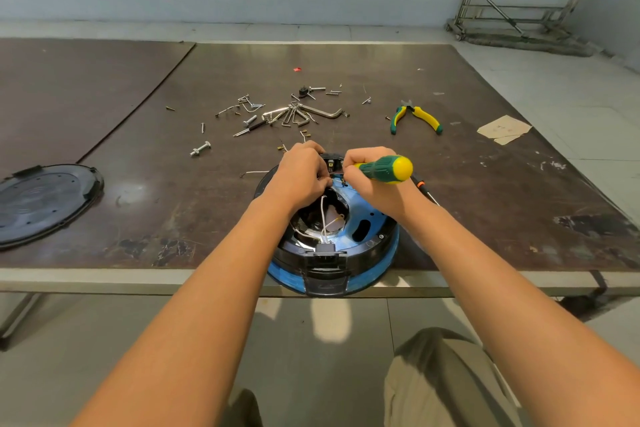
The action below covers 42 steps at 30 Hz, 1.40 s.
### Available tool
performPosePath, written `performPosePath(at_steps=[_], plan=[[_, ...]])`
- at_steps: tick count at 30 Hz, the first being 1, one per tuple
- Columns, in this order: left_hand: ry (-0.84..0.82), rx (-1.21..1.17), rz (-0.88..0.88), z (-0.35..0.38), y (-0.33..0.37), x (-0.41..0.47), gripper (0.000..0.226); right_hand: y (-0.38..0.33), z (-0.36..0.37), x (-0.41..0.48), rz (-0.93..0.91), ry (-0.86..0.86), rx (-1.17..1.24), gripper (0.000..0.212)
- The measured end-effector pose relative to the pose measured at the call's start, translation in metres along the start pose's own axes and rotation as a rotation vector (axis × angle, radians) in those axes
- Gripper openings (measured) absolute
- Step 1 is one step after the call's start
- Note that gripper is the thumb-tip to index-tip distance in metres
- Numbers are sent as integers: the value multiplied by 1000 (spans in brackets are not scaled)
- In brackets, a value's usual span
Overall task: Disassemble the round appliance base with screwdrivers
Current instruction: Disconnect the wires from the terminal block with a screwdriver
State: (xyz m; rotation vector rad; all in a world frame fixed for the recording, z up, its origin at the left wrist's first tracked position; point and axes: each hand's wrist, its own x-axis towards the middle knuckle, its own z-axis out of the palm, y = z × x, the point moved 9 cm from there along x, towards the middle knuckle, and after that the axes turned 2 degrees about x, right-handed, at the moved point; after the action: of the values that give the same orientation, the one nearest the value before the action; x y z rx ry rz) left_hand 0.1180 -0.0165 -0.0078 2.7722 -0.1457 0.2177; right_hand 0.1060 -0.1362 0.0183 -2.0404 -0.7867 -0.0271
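The round appliance base (367,263), blue with a black inner ring and white wires showing inside, sits at the table's near edge and overhangs it. My right hand (372,173) grips a green and yellow screwdriver (389,168), handle pointing right, its tip hidden among the parts at the base's far side. My left hand (304,172) curls over the same spot, fingers pinching something small beside the tip; what it pinches is hidden. A second screwdriver with an orange collar (424,189) lies behind my right wrist.
A black round cover plate (41,201) lies at the left. Several loose screws, bolts and hex keys (291,113) are scattered behind the base. Green and yellow pliers (415,118) and a cardboard scrap (504,130) lie at the right. A metal frame (512,7) stands on the floor beyond.
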Motion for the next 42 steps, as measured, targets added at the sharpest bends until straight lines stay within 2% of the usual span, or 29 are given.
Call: performPosePath(at_steps=[11,13,17,21,25,27,34,39,42], plan=[[4,-4,-5,0,-1,1,11,35,-11,10,140,210,345,40],[5,-5,-2,0,-1,1,11,37,-12,10,173,223,358,38],[4,-9,-4,0,-1,1,10,39,-12,9,255,238,395,21],[-2,-15,-7,1,-1,1,10,37,-15,5,335,302,418,26],[-9,-21,-11,2,-2,1,9,36,-17,3,383,351,467,22],[-8,-21,-14,1,-3,2,8,37,-17,2,413,375,466,29],[-13,-5,1,2,-2,2,9,33,-17,-2,408,324,398,33],[-10,-2,19,2,0,2,9,44,-17,-3,549,360,449,29],[-5,5,34,2,1,1,9,42,-17,-3,472,353,442,29]])
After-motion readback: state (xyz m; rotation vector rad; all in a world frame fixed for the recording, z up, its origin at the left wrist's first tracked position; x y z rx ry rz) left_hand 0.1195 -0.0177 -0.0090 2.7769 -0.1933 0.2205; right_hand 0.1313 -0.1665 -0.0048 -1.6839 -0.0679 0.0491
